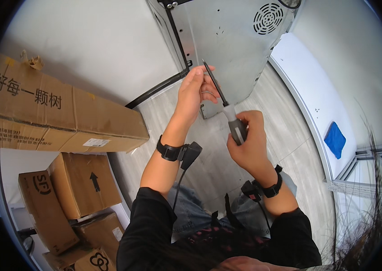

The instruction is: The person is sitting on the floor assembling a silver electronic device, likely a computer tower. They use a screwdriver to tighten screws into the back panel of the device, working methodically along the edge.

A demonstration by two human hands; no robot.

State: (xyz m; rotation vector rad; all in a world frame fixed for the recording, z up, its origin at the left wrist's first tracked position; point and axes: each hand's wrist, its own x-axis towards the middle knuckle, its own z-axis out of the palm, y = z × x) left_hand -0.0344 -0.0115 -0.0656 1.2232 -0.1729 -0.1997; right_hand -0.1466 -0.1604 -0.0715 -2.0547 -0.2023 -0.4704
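Observation:
My right hand (252, 142) is closed round the grey and black handle of a screwdriver (236, 128). Its dark shaft slants up and to the left, the tip above the fingers of my left hand (195, 92). That left hand is raised palm inward, fingers loosely curled and apart, beside the shaft. I see nothing in it; whether the fingers touch the shaft I cannot tell. Beyond both hands stands a grey metal panel (227, 49) of a large cabinet-like unit, with a round slotted vent (268, 19) near its top.
A long cardboard box (105, 119) lies at the left, with several smaller cartons (85, 180) below it. On the right, a white ledge (297, 67) carries a blue cloth-like piece (335, 140). Pale wood-look floor (292, 131) runs between. Both wrists wear black straps with small cabled devices.

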